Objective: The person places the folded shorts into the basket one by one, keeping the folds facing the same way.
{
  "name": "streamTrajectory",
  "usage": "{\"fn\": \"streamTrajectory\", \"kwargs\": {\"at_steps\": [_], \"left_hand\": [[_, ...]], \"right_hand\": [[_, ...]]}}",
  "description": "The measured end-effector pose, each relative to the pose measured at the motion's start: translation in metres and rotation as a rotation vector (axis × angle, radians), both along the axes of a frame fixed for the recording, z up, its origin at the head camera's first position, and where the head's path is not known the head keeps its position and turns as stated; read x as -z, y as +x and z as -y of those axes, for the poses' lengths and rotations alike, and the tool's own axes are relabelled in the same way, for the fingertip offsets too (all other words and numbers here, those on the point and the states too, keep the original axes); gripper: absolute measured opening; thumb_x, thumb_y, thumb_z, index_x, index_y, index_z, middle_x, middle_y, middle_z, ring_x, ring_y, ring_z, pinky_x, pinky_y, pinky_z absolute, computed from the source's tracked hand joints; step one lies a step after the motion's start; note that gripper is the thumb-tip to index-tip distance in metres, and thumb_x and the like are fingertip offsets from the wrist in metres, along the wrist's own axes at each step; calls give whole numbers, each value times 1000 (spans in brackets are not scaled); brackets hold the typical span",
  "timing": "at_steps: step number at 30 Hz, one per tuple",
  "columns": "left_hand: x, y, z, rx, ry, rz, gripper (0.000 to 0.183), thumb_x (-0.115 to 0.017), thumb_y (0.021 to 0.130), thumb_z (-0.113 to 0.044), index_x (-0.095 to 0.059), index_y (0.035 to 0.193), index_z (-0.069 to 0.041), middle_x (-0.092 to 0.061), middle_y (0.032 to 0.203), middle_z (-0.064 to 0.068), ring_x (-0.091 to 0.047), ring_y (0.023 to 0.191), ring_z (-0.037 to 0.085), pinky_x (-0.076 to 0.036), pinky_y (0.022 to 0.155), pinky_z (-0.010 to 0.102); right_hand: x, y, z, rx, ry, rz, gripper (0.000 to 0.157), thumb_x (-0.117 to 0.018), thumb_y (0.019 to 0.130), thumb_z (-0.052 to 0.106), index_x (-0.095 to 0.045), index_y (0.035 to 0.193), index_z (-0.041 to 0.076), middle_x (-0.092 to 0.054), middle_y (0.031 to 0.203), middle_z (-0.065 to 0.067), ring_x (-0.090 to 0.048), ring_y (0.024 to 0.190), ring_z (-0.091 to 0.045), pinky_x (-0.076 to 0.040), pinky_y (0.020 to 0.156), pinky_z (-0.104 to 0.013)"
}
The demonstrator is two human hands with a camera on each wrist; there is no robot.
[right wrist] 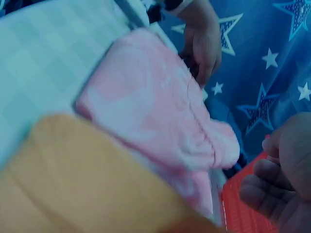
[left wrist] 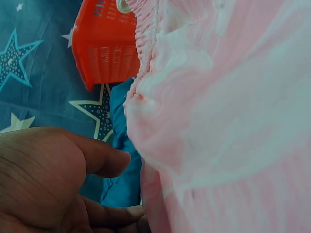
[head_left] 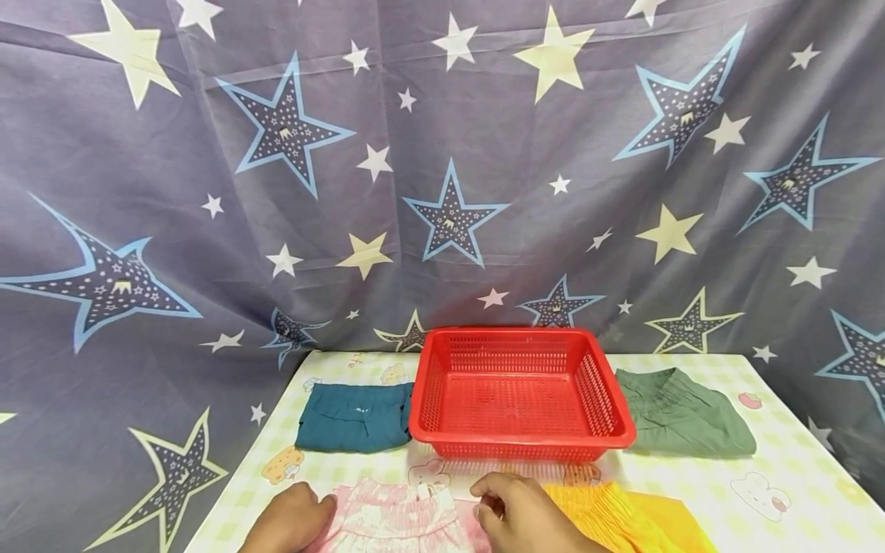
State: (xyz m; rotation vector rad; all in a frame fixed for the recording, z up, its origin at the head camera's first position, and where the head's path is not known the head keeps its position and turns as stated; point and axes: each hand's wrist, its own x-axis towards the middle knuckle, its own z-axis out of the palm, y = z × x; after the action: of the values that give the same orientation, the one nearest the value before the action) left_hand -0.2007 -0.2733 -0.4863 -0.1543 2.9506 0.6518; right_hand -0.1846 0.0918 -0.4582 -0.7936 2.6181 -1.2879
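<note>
A pink and white garment (head_left: 401, 522) with a gathered elastic waistband lies at the table's front, between my two hands. My left hand (head_left: 293, 518) is at its left side; in the left wrist view the thumb stands apart from the cloth while a fingertip (left wrist: 136, 210) meets its edge. By the upper right corner is my right hand (head_left: 525, 514), its fingers loosely bent. The right wrist view shows that hand (right wrist: 282, 179) holding nothing, apart from the pink cloth (right wrist: 150, 97). A yellow garment (head_left: 622, 522) with a gathered waist lies right beside it, partly behind my right forearm.
Behind the pink garment stands a red perforated plastic basket (head_left: 522, 442). A folded teal garment (head_left: 353, 418) lies to its left and a folded green one (head_left: 684, 415) to its right. A star-patterned curtain (head_left: 442, 115) hangs behind the checked table cover (head_left: 767, 453).
</note>
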Motion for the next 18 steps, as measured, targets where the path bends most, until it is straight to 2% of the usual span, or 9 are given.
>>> {"fn": "streamTrajectory", "kwargs": {"at_steps": [2,4,9,13,18], "left_hand": [[0,0,-1,5,7,-3,37,-62,93,-33,-63,78,0,-67,79,11,-67,78,33,-53,77,58],[0,1,-3,3,16,1,36,-62,94,-34,-62,77,-1,-65,78,9,-66,78,32,-52,77,58],[1,2,-5,-15,30,23,33,-64,93,-32,-58,77,-4,-60,75,5,-61,75,29,-52,76,57],[1,3,-5,-26,35,39,33,-65,93,-31,-59,80,-2,-62,77,8,-63,77,31,-52,78,58],[2,5,-8,-35,38,48,34,-66,92,-33,-61,80,-2,-66,80,10,-66,80,33,-52,79,59]], "right_hand": [[-1,2,3,-4,-31,48,13,-67,96,13,-71,106,6,-62,81,13,-57,70,-2,-51,64,-27],[-1,3,6,24,-25,160,14,-69,94,14,-71,103,4,-63,79,9,-59,69,-7,-53,64,-31],[5,6,9,163,85,382,22,-73,91,20,-67,96,0,-64,80,-3,-62,74,-22,-54,69,-49],[13,7,8,223,130,454,25,-73,92,23,-65,91,0,-63,79,-7,-60,74,-25,-53,68,-51],[18,9,6,259,127,482,25,-72,91,24,-60,81,5,-61,71,-7,-57,64,-21,-50,58,-41]]}}
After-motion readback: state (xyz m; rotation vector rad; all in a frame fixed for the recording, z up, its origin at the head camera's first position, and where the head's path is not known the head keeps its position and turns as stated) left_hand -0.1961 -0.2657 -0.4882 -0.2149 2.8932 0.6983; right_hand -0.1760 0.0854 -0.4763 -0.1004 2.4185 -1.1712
